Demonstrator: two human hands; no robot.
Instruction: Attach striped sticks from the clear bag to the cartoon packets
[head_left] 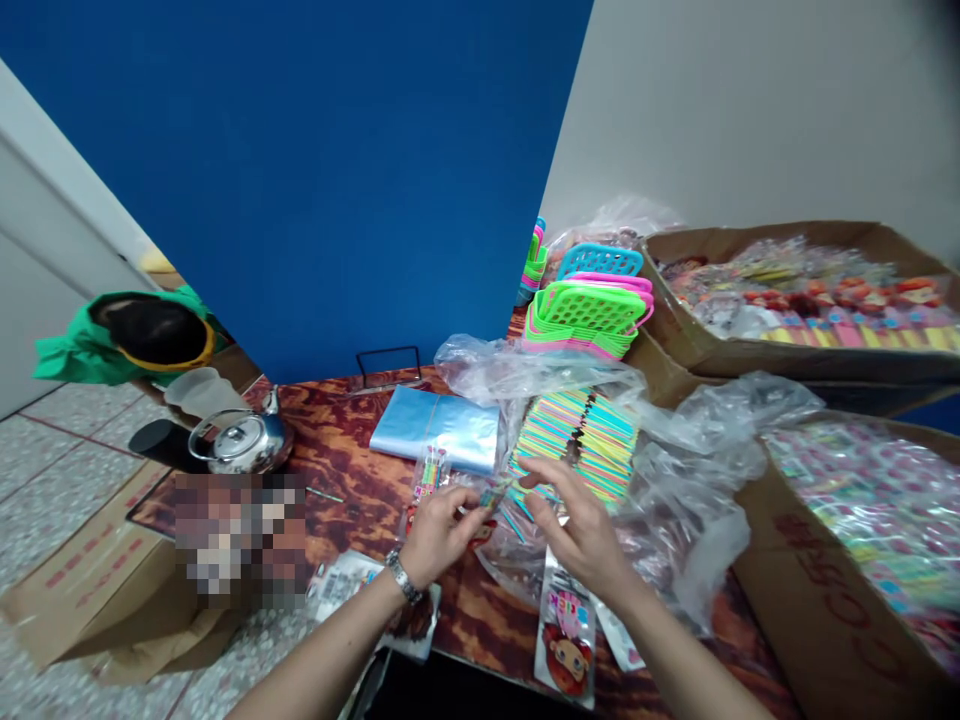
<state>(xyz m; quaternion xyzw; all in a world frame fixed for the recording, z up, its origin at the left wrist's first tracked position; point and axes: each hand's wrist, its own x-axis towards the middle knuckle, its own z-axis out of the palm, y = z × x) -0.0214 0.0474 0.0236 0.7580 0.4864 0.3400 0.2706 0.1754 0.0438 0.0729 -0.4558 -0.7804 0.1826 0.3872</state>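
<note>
A red-brown, wood-patterned table (322,440) bears a broad bundle of thin, multicoloured sticks (615,420).
At the bundle's near-left edge, the bare right hand (581,525) is half open, thumb and forefinger apart, no grip visible; just left of the bundle, the bare left hand (439,530) pinches a small, shiny, multicoloured piece (495,495). A slack pinch could drop it; brushing fingers could scatter sticks. Its long axis seems to run toward the bundle; which end leads is unclear.
</note>
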